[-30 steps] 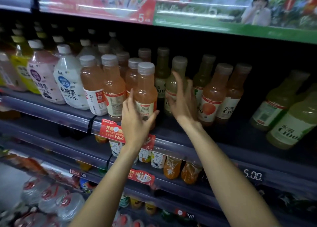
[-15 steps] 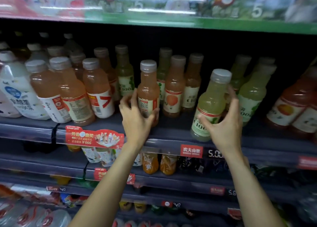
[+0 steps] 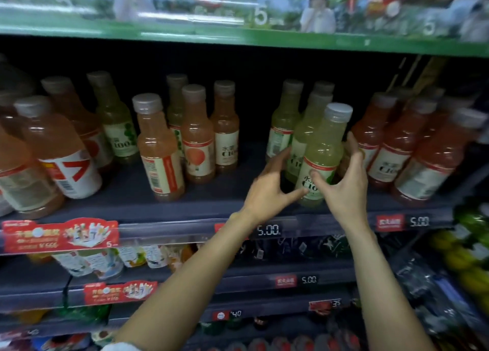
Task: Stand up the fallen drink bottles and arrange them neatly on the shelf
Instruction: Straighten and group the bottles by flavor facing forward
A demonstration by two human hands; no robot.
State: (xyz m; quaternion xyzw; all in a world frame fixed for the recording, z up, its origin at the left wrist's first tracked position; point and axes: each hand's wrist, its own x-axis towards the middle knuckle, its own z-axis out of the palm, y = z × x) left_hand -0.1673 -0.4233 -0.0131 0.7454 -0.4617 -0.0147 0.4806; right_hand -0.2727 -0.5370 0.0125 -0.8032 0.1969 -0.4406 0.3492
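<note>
Nearest, my two forearms reach up to the middle shelf [image 3: 201, 197]. My right hand [image 3: 344, 189] cups the pale green bottle [image 3: 321, 154], thumb on its label and fingers curled behind, as it did half a second ago. My left hand [image 3: 270, 189] has let go of the orange bottle [image 3: 158, 149], which now stands upright alone at the shelf front, and has crossed over to spread against the green bottle's left side, fingers apart. The green bottle has gone from a forward lean to near upright, in front of the green row [image 3: 293, 123]. Judged: only squaring it into line remains here. Beyond, the red bottles [image 3: 412, 149] stand at right.
</note>
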